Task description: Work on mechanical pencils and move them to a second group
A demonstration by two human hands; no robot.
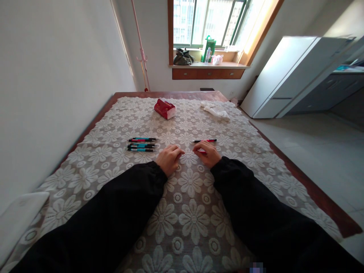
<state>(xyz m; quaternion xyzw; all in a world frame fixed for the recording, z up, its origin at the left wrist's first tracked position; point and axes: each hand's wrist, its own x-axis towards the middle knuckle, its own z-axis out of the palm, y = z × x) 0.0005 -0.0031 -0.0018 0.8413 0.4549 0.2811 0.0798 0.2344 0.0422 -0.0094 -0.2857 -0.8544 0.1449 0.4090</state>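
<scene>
My left hand rests low over the lace tablecloth near the middle, thumb and fingertips pinched together. Whatever it pinches, if anything, is too small to make out. Opposite it, a short gap away, my right hand is closed on a red pen, mostly hidden by the fingers. Just beyond that hand lies a red and black pen. To the left of my left hand, several pens lie side by side: blue and black pens and a red and black one among them.
A red tissue pack and a crumpled white plastic bag lie toward the table's far end. The floral tablecloth covers most of the wooden table. A white object sits at the left edge, by the wall. A fridge stands right.
</scene>
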